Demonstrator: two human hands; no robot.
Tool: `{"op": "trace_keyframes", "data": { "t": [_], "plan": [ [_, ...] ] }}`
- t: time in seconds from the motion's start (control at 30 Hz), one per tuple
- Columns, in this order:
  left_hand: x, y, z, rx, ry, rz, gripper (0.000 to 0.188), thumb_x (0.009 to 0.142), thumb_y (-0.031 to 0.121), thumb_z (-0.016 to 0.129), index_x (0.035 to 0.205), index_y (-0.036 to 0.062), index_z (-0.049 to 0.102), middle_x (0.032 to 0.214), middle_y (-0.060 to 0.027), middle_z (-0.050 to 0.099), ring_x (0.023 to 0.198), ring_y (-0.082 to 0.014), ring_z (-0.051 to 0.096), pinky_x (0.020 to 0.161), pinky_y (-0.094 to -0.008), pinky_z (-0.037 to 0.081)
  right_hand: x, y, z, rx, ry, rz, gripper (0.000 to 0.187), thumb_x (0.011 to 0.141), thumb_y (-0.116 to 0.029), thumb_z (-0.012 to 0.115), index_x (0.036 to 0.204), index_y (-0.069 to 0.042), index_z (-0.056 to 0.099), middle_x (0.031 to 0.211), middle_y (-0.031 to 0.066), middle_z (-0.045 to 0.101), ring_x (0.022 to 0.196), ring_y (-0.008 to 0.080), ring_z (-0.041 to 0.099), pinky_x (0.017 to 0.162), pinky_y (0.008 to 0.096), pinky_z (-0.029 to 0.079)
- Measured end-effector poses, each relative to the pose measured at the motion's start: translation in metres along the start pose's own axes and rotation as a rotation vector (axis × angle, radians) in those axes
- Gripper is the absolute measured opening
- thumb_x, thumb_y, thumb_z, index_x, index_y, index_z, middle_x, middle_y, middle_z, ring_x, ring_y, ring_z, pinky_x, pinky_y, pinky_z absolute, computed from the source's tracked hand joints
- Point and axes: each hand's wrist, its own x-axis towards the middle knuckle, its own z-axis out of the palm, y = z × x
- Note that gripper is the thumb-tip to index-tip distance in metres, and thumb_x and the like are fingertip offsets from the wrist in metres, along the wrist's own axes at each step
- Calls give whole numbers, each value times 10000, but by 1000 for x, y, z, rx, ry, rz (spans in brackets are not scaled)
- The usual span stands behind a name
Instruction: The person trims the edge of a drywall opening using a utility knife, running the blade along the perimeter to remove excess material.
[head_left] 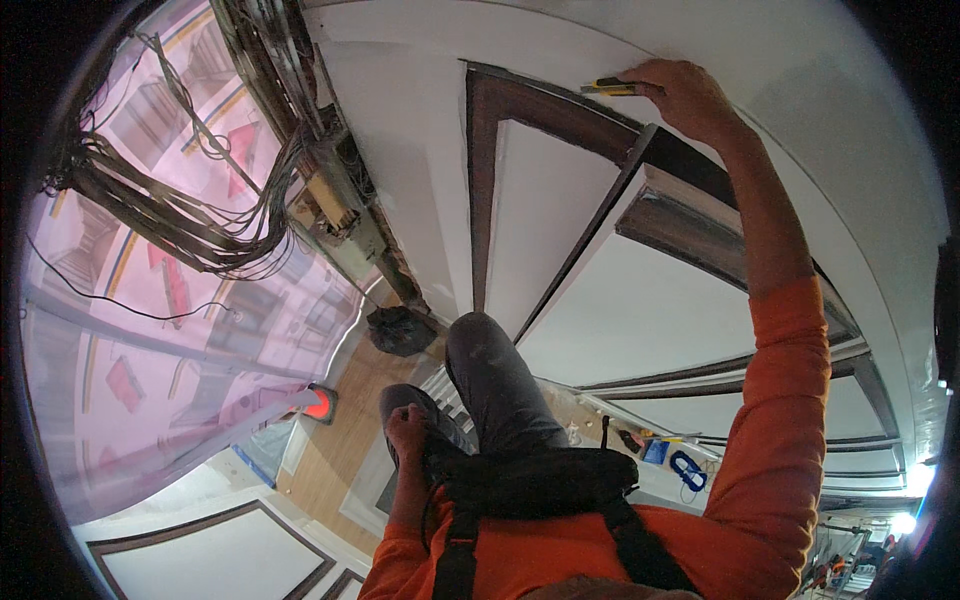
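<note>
Slim yellow-and-dark tool (608, 88) gripped in right hand (692, 100), tip pointing left, just above dark frame (484, 150); wall contact unclear. Left hand (407, 432) curled over thigh, contents cannot tell. Dark frame already edges white panel (555, 180) below right hand; no fresh mark discernible at tool tip; what remains, cannot tell. Pale, smooth wall (400, 110) around frame. Far left of right hand: cable bundle (200, 225), pinkish sheeting (90, 320). Beyond left hand: black bag (402, 331), wood-look floor (325, 465).
</note>
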Motion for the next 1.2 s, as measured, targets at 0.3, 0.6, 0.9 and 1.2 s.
{"op": "trace_keyframes", "data": {
  "t": [0.3,0.6,0.9,1.2],
  "plan": [
    [-3,11,-5,19,-16,11,310,925,281,673,844,-12,731,774,-183,730,754,-307,724,740,-431,546,-66,25,-47,45,-92,82,225,1015,-171,601,1168,-117,757,1109,100,754,988,286,723,929,436,578],
    [-5,22,0,136,0,142,352,909,321,698,858,-26,719,783,-205,716,773,-352,714,746,-446,539,-34,5,-34,170,46,22,257,1013,-198,620,1241,-142,726,1147,100,749,1002,292,724,909,431,576],
    [-14,36,-11,44,95,99,308,932,295,685,866,-1,736,778,-156,739,739,-282,733,736,-408,558,79,-57,33,65,119,27,277,1044,-272,561,1257,-195,719,1171,66,746,995,271,723,920,431,575],
    [-14,27,-11,70,44,51,325,938,298,679,892,-19,732,813,-182,735,804,-308,729,777,-421,548,89,-62,51,67,95,-12,263,1036,-237,580,1231,-147,733,1147,80,753,979,275,727,901,417,579]
  ]
}}
